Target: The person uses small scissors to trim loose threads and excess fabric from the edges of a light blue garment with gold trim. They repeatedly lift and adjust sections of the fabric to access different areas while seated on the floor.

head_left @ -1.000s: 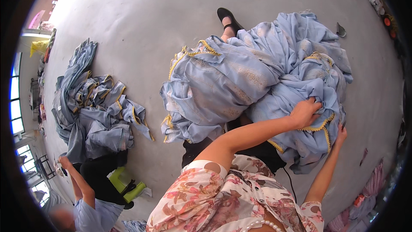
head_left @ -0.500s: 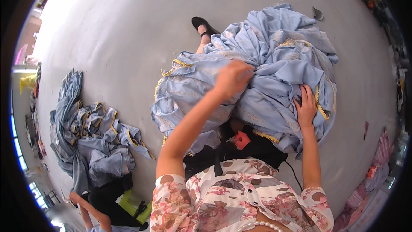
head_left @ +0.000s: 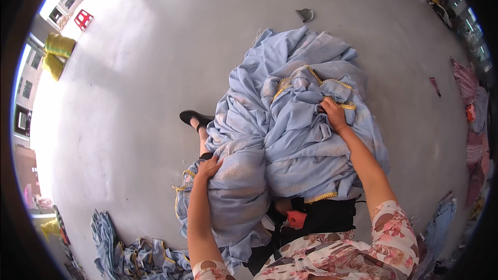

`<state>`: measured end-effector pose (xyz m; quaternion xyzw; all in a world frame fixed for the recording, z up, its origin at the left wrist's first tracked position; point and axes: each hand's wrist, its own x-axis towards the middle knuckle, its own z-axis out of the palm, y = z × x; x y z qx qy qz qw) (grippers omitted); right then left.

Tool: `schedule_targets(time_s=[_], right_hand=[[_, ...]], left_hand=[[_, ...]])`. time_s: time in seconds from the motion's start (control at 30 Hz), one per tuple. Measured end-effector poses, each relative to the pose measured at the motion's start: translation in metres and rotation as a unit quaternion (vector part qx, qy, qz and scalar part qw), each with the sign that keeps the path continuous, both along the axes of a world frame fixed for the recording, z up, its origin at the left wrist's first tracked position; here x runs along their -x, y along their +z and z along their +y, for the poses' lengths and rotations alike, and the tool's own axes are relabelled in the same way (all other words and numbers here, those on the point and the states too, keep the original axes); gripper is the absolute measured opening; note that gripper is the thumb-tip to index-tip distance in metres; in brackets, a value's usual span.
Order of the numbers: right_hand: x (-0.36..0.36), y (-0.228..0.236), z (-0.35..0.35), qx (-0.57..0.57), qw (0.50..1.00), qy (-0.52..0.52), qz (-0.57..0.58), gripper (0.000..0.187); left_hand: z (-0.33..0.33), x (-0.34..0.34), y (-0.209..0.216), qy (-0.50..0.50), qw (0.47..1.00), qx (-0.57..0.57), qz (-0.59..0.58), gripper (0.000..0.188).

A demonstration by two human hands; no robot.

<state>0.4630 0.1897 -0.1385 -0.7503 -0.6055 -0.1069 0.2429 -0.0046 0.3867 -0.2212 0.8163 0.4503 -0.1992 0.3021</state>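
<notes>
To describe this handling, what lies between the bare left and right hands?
Head view: rumpled light-blue fabric lies between the left hand and right hand.

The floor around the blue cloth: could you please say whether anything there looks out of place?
A dark scrap beyond the cloth and a reddish strip to its right look stray: each lies alone on the floor.

The grey floor (head_left: 140, 129) is carrying the large light-blue cloth (head_left: 290, 135). Beyond that cloth, 1 dark scrap (head_left: 306, 16) is lying. Left of the cloth, 1 black shoe (head_left: 194, 117) is resting and, farther off, 1 red stool (head_left: 83, 19) is standing; right of the cloth, 1 reddish scrap (head_left: 434, 86) is lying.
</notes>
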Motion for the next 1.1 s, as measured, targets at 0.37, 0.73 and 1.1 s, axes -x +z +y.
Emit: schedule_targets(time_s=[0.37, 0.73, 1.1], right_hand=[[0.002, -0.005, -0.006, -0.067, 0.995, 0.045, 0.052, 0.018], [0.014, 0.014, -0.038, -0.036, 0.996, 0.049, 0.062, 0.021], [0.026, 0.085, -0.041, -0.112, 0.967, 0.003, 0.231, 0.020]], left_hand=[[-0.124, 0.017, 0.184, -0.020, 1.000, 0.004, -0.013, 0.043], [-0.239, 0.007, 0.244, 0.060, 0.925, -0.366, -0.087, 0.056], [-0.321, 0.068, 0.202, 0.286, 0.858, -0.335, -0.264, 0.038]])
